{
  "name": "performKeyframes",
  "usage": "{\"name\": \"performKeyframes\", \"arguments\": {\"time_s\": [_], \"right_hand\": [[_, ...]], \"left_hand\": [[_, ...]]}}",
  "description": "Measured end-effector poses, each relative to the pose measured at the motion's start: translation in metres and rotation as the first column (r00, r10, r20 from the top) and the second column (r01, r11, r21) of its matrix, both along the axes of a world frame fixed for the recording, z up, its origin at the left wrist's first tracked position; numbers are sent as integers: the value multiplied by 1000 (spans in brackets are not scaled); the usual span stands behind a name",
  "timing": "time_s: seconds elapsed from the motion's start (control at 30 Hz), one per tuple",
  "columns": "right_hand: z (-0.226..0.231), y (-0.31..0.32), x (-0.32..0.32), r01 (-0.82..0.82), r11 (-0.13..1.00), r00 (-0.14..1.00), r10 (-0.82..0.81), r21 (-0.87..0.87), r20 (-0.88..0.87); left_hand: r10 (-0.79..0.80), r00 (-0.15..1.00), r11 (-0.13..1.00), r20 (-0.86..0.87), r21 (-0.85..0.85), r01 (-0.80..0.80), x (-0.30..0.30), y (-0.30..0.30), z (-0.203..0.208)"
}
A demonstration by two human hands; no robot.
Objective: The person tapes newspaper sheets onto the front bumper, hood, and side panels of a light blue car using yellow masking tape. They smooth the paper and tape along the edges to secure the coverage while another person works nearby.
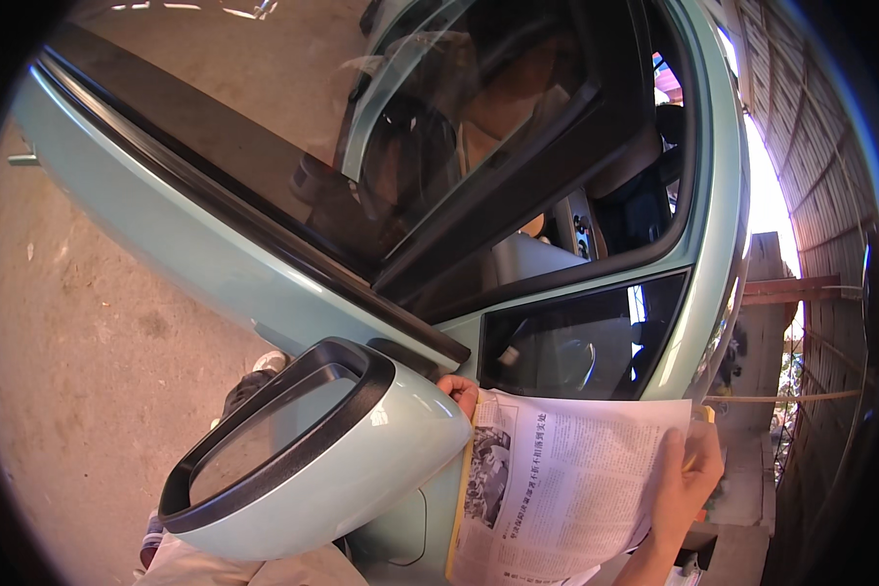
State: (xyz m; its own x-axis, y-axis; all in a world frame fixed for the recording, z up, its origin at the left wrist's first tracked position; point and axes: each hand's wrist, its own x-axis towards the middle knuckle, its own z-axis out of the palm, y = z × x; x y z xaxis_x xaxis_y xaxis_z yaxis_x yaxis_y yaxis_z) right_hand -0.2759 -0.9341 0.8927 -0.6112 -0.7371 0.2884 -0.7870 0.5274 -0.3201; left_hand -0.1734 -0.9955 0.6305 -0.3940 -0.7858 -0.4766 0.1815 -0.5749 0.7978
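A sheet of newspaper (576, 488) with a yellow strip, which looks like masking tape, along its left edge hangs over the pale green car body. My left hand (461, 393), mostly hidden behind the side mirror, has its fingers closed at the paper's upper left corner. At the right edge my right hand (689, 474) grips the sheet, thumb on the printed face and fingers curled round the side. More yellow shows by those fingers. The side mirror (400, 459), pale green with a black rim, stands just left of the newspaper.
The open car door (195, 234) reaches out to the left, its window glass up. A small fixed window (581, 337) lies just above the paper. Bare concrete floor (98, 322) shows at left. A corrugated wall (816, 146) and a wooden beam (791, 290) stand at right.
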Motion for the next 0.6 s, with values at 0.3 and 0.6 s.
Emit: {"name": "performKeyframes", "arguments": {"time_s": [0.3, 0.6], "right_hand": [[-2, 0, -2, -14, 1000, 998, 15, 9, -63], [-4, -1, -3, -12, 1000, 998, 11, -11, -57]], "left_hand": [[49, 999, 996, -13, 74, -48, -1, -5, 12], [62, 997, 993, 34, -98, -59, 6, 8, 4]]}}
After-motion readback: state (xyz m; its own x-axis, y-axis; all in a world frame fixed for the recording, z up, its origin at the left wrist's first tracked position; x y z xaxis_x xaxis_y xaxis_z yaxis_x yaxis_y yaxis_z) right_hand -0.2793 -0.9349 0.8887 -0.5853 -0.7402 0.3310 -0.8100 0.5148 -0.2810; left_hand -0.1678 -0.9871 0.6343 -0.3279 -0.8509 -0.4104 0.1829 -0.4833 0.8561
